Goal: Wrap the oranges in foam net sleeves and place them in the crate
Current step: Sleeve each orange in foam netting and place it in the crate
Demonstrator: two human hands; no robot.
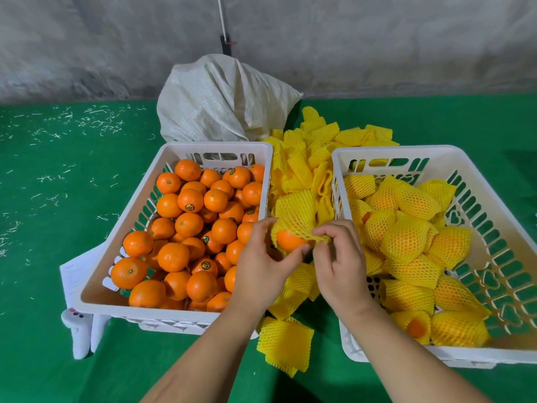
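Between the two crates, my left hand [263,266] and my right hand [340,257] hold one orange [289,241] that sits partly inside a yellow foam net sleeve [295,209]. My left fingers grip the orange and the sleeve's edge; my right thumb and fingers pinch the net's rim. The left white crate [177,311] is full of bare oranges [189,223]. The right white crate [476,354] holds several wrapped oranges [405,238].
A pile of loose yellow sleeves [316,152] lies between and behind the crates, with more near the front [284,343]. A white woven sack [220,100] stands at the back. Paper sheets [72,274] lie under the left crate. The table is covered in green cloth [58,175].
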